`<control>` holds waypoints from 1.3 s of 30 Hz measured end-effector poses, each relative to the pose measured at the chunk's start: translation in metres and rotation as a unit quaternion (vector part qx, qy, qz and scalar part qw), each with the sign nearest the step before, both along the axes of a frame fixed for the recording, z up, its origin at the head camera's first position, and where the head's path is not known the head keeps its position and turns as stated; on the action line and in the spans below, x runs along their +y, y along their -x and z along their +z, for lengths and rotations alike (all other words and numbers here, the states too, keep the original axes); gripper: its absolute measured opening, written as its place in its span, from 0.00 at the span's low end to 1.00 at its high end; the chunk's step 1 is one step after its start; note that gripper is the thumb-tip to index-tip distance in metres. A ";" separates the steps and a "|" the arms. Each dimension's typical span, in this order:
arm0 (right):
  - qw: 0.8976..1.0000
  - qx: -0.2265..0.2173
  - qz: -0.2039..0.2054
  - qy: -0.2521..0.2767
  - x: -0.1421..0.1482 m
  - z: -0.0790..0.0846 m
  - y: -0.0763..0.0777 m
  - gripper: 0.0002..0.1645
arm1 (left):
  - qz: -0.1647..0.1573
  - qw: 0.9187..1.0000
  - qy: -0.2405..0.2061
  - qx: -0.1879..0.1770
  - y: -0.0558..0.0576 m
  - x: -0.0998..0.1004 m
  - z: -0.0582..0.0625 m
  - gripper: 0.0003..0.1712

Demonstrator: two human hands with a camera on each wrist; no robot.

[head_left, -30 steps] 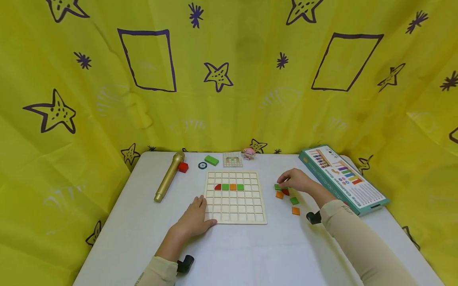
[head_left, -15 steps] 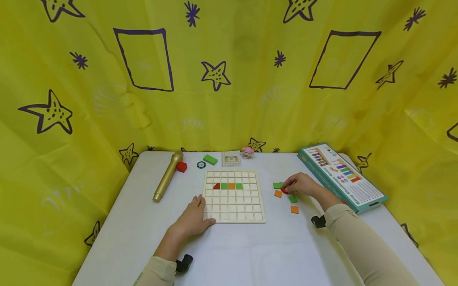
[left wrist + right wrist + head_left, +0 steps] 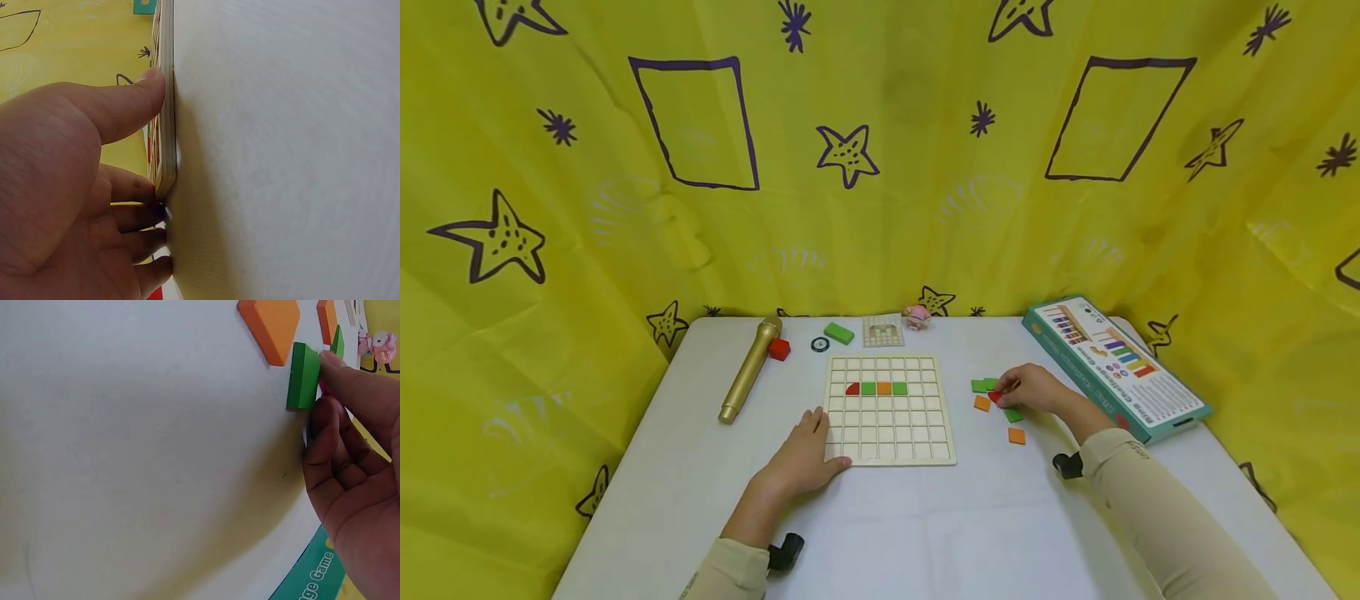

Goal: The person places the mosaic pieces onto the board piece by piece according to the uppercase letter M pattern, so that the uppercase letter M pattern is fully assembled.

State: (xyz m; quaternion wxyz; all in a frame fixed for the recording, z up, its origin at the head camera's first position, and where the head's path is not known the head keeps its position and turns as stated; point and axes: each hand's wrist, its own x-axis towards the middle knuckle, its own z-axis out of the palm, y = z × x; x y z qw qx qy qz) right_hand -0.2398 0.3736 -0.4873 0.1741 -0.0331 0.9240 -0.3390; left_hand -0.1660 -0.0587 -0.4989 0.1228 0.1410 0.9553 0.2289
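Note:
My left hand [image 3: 805, 454] rests against the near left corner of a wooden grid board [image 3: 891, 421], thumb along its front edge, fingers at its left side. One row of the board holds a red quarter-round tile [image 3: 853, 389], a green tile [image 3: 868, 388], an orange tile [image 3: 883, 388] and another green tile [image 3: 899, 388]. Right of the board, my right hand [image 3: 1032, 387] pinches a red tile [image 3: 994, 397] between thumb and fingers, mostly hidden in the right wrist view. Around it lie loose green tiles [image 3: 978, 386] and orange tiles [image 3: 1017, 436].
Behind the board are a pattern card [image 3: 883, 331], a pink figurine [image 3: 917, 317], a green block [image 3: 838, 333] and a black-rimmed disc [image 3: 820, 344]. A gold microphone [image 3: 748, 372] lies left beside a red block [image 3: 779, 349]. A game box [image 3: 1116, 367] lies at right, near the right forearm.
My right hand has moved slightly right and nearer, from the green tiles to the red tile, and now pinches it. My left hand has stayed at the board's corner.

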 end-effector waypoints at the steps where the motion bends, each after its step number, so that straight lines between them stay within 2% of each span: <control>1: 1.000 0.001 0.003 -0.002 0.000 0.000 0.001 0.13 | -0.001 1.000 -0.002 0.002 0.000 0.000 0.000 0.54; 6: 1.000 0.004 0.004 -0.004 -0.002 0.002 0.001 0.13 | -0.005 1.000 -0.008 0.006 0.001 -0.001 0.000 0.53; 11: 1.000 -0.002 -0.003 0.008 -0.003 0.003 -0.004 0.16 | -0.006 1.000 -0.011 0.003 -0.001 -0.002 -0.001 0.53; 13: 1.000 0.003 0.006 0.005 -0.002 0.003 -0.007 0.16 | -0.009 1.000 -0.011 0.004 -0.001 -0.002 -0.002 0.53; 18: 1.000 0.017 0.019 0.003 -0.001 0.002 -0.010 0.12 | -0.011 1.000 -0.010 0.012 -0.001 -0.002 -0.003 0.53; 22: 1.000 0.006 0.019 0.013 -0.003 0.004 -0.006 0.08 | -0.007 1.000 -0.011 0.012 0.000 -0.002 -0.002 0.53; 27: 0.999 -0.003 0.029 0.028 -0.003 0.006 -0.001 0.10 | -0.009 1.000 -0.012 0.012 -0.001 -0.003 -0.002 0.53; 30: 0.998 -0.003 0.031 0.049 -0.004 0.007 0.001 0.13 | -0.011 1.000 -0.011 0.013 -0.002 -0.003 -0.001 0.53; 33: 0.997 0.000 0.027 0.071 -0.005 0.009 0.005 0.10 | -0.010 1.000 -0.012 0.013 -0.002 -0.004 -0.001 0.53; 39: 0.997 0.013 0.023 0.074 -0.013 0.015 0.011 0.07 | -0.012 1.000 -0.016 0.013 -0.002 -0.004 -0.002 0.52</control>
